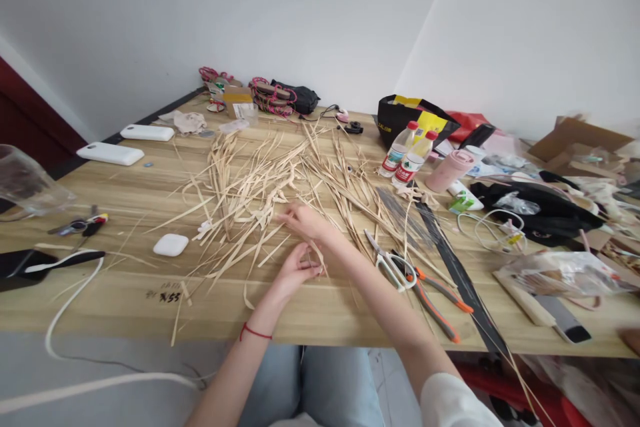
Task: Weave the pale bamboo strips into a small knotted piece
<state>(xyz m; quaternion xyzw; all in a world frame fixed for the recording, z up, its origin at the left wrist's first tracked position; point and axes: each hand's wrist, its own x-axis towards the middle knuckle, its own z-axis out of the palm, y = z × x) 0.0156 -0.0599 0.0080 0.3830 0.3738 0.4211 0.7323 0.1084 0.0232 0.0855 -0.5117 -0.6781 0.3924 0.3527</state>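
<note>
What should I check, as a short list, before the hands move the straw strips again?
1. Left hand grips a strip: ok, its fingers are curled around a bent strip.
2. Right hand is on the straw pile: ok, it rests at the near edge.
3. Scissors are away from both hands: ok, they lie to the right.
4. Pliers are away from the table edge: not ok, the handles lie near it.
5. Bottles have caps on: ok, though they lie tilted.
6. Strip is unbroken: cannot tell.
</note>
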